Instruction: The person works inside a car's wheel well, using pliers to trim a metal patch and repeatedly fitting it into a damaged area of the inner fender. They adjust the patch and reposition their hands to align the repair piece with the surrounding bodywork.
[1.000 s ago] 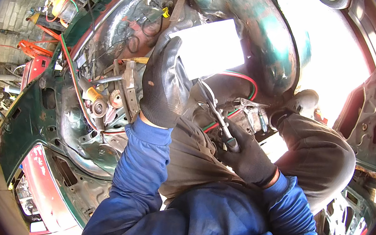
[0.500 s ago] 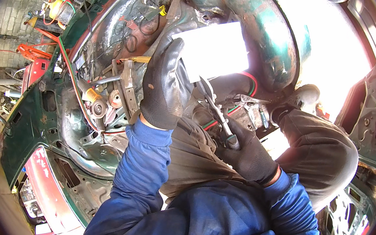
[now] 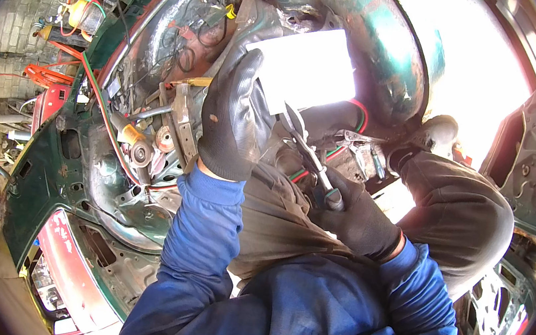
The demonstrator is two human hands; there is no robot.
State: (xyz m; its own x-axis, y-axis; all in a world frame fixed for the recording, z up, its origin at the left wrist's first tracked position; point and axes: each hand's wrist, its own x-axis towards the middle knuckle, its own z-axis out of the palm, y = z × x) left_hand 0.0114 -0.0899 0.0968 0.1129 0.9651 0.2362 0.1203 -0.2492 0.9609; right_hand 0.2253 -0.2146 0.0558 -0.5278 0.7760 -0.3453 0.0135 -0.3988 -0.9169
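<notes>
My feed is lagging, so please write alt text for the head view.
The black-gloved left grip holds up a bright white sheet, while the right grip holds a shears-like metal tool angled toward the sheet's lower edge. Worn green car bodywork surrounds them, with a grinder lying on the left.

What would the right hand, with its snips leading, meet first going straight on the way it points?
Probably the white sheet, near its lower corner: the snips in the right hand point there, though depth leaves unclear whether they touch.
</notes>
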